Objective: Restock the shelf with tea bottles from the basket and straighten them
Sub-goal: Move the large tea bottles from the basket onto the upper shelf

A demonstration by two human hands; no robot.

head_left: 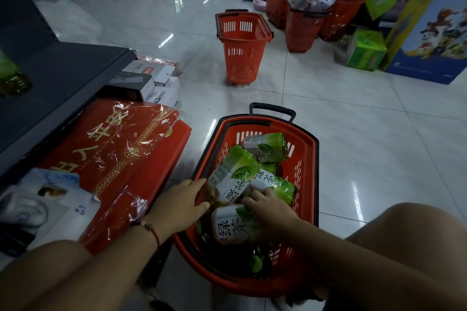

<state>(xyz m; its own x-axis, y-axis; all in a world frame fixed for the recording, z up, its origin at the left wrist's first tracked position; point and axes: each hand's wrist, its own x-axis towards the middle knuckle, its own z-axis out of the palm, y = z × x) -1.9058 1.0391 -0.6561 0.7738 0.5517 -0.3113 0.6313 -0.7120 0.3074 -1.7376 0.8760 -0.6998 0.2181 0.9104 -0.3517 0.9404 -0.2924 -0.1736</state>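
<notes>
1. Two bare hands reach into the red slotted plastic shopping basket (pixel 307 159) standing on the glossy white tiled floor (pixel 353 113), at 6 o'clock in the head view.
2. The left hand (pixel 180 198) rests at the basket's 9 o'clock rim; its fingers lie fairly straight against the side of an upturned green-labelled tea bottle (pixel 233 174). A closed grasp is not visible.
3. The right hand (pixel 267 206) lies palm-down among the bottles, fingers curled over a second tea bottle (pixel 235 225) at the near end. Whether it fully grips that bottle cannot be told.
4. Further tea bottles lie loosely heaped: one at the far end (pixel 266 146), one at 3 o'clock (pixel 279 187).
5. The dark grey metal shelf (pixel 63 70) sits at 10 o'clock, with one green bottle (pixel 11 76) at its far left edge.
6. Red film-wrapped gift boxes (pixel 113 159) lie below the shelf, between it and the basket.
7. Hazard, by judgement: the heap is unstable, so lifting one bottle may shift its neighbours.
8. Hazard, by judgement: a one-sided contact on a smooth bottle may slip; a dropped bottle would strike the tiles or the gift boxes.
9. Hazard, by judgement: leaning on the rim may tip the basket.
</notes>
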